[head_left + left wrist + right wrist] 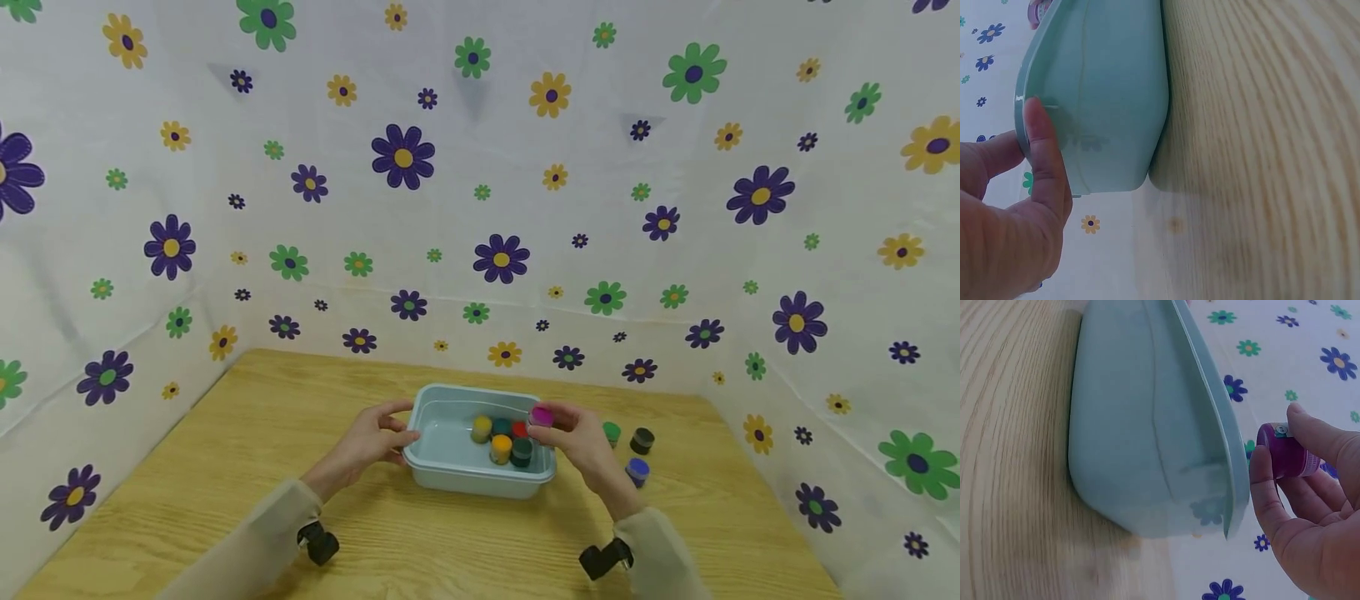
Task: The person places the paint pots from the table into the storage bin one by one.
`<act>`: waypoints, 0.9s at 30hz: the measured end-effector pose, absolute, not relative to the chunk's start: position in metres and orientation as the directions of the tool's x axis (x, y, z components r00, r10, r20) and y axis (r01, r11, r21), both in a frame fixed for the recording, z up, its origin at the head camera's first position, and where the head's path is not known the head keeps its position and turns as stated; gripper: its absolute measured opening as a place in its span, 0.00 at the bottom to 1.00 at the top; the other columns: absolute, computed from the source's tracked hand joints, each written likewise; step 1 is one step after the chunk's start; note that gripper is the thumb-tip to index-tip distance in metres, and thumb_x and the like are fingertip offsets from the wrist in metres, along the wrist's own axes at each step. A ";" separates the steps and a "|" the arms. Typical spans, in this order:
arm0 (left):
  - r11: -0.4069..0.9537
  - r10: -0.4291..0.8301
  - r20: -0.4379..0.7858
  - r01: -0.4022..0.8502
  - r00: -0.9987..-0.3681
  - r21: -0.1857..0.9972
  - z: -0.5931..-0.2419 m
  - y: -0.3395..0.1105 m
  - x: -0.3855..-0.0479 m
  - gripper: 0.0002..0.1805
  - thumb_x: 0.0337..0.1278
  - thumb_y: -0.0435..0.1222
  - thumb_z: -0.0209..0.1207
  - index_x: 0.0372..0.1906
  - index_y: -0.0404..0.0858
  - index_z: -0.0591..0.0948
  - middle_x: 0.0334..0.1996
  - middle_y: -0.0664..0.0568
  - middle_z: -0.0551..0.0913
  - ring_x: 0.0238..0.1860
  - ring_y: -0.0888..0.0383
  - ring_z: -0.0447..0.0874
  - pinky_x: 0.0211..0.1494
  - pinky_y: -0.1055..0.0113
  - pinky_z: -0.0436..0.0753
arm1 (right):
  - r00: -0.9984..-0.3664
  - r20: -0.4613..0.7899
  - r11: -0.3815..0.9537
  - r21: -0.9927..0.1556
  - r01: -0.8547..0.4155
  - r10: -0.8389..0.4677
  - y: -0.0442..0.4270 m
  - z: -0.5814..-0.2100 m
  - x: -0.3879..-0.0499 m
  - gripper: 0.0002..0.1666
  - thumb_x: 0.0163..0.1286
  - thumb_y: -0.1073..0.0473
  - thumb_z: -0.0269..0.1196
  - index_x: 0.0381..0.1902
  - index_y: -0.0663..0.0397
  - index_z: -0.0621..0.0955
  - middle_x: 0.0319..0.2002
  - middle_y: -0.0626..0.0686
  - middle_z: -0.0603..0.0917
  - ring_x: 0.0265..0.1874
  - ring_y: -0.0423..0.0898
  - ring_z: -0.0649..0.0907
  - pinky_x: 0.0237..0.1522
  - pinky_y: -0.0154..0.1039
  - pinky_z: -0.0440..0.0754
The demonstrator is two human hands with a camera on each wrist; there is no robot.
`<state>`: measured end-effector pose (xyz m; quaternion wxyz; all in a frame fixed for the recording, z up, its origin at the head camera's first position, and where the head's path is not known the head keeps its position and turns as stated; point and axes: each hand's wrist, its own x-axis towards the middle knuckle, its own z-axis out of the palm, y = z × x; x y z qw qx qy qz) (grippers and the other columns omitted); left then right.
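A light blue plastic tub (pixel 472 481) stands on the table, with several small paint jars inside its right half. Among them are a yellow jar (pixel 482 429), an orange jar (pixel 501 450), a red jar (pixel 519 429) and a dark green jar (pixel 521 452). My left hand (pixel 369 437) grips the tub's left rim between thumb and fingers, seen closely in the left wrist view. Over the tub's right end, my right hand (pixel 583 440) pinches a magenta paint jar (pixel 1285 452), tilted on its side in the right wrist view.
Right of the tub, a green jar (pixel 611 433), a black jar (pixel 642 440) and a blue jar (pixel 637 472) stand on the wooden table (pixel 375 542). A white flowered cloth (pixel 450 225) encloses the back and sides.
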<state>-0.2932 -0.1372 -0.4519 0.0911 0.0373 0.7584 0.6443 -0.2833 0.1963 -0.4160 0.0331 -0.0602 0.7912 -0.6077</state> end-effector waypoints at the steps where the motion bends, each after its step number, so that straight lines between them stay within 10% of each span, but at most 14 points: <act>1: 0.162 0.168 -0.089 -0.061 -0.982 0.985 -0.453 -0.137 -0.293 0.32 0.59 0.31 0.65 0.69 0.40 0.70 0.41 0.40 0.78 0.28 0.54 0.83 0.33 0.60 0.88 | -0.990 0.027 0.258 -0.964 -0.062 -0.138 0.193 -0.416 -0.285 0.30 0.60 0.59 0.72 0.60 0.59 0.78 0.52 0.59 0.83 0.46 0.46 0.83 0.50 0.38 0.86; 27: 0.149 0.117 -0.106 -0.088 -0.987 0.985 -0.455 -0.131 -0.290 0.32 0.58 0.28 0.64 0.69 0.40 0.71 0.39 0.42 0.75 0.27 0.53 0.81 0.30 0.60 0.88 | -0.972 0.033 0.381 -0.916 -0.123 -0.234 0.137 -0.431 -0.308 0.23 0.61 0.57 0.72 0.54 0.55 0.82 0.50 0.55 0.83 0.44 0.46 0.82 0.46 0.39 0.85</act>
